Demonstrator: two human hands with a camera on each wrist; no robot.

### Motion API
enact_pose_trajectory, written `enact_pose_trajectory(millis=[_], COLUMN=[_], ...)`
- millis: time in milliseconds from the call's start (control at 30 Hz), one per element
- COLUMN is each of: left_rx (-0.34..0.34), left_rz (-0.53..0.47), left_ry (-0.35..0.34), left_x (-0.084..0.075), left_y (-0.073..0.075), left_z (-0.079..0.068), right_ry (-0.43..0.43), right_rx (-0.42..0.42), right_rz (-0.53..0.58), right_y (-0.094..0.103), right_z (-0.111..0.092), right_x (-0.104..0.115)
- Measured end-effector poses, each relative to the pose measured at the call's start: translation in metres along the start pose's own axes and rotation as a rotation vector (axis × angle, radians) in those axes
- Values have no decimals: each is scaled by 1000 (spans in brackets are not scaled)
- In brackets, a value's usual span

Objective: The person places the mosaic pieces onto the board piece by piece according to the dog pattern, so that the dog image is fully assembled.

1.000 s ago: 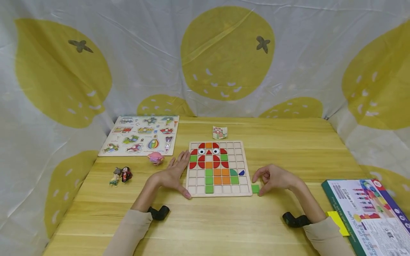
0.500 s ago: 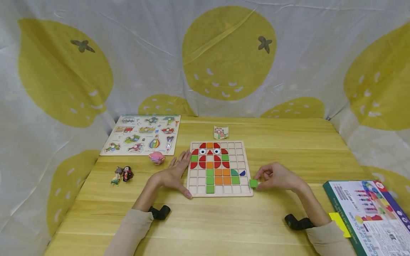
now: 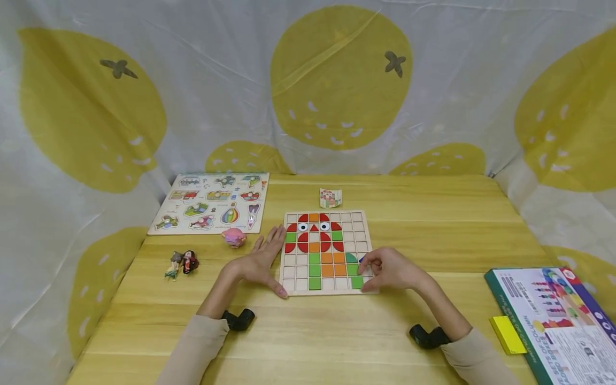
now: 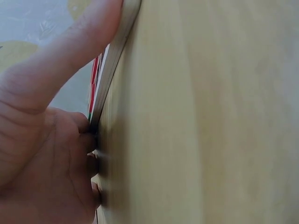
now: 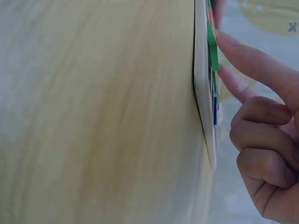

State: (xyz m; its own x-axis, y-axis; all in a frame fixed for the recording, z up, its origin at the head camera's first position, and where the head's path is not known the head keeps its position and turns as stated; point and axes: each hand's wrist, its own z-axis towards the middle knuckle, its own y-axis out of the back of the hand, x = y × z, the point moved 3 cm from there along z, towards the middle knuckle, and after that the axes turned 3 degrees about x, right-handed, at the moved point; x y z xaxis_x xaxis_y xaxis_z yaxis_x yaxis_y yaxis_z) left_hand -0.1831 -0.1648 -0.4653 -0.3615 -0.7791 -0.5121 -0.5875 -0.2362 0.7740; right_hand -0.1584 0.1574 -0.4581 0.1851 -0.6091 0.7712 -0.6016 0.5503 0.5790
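Observation:
A wooden grid board (image 3: 293, 271) lies on the table, bearing red rounded pieces, two eye tiles, and orange and green squares. My right hand (image 3: 392, 270) reaches over its lower right corner. Thumb and forefinger pinch a green square tile (image 3: 357, 282) at the bottom row; in the right wrist view the green tile (image 5: 212, 46) sits slightly tilted above the board surface. Those fingers mostly hide a small blue piece (image 5: 215, 109). My left hand (image 3: 257, 267) rests with spread fingers against the board's left edge, its thumb (image 4: 70, 51) touching the near corner.
A small pattern card (image 3: 330, 198) lies behind the board. Back left is a vehicle puzzle (image 3: 212, 206), with a pink toy (image 3: 234, 237) and small figurines (image 3: 182, 263) near it. At right stand a printed box (image 3: 558, 321) and a yellow block (image 3: 507, 335).
My right hand has lifted the green tile from the table beside the board and carried it left onto the bottom row. The left hand stays put.

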Motion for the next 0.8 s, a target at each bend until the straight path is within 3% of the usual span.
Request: enact_pose_trajectory(millis=[467, 800], left_rx=[-10, -2], left_rz=[4, 13], left_ry=[28, -6], left_x=[3, 2], left_y=[1, -1], left_z=[-10, -8], right_ry=[28, 75], right_rx=[19, 64], right_rz=[31, 71], right_y=[-7, -11], right_z=[10, 14], right_x=[12, 10])
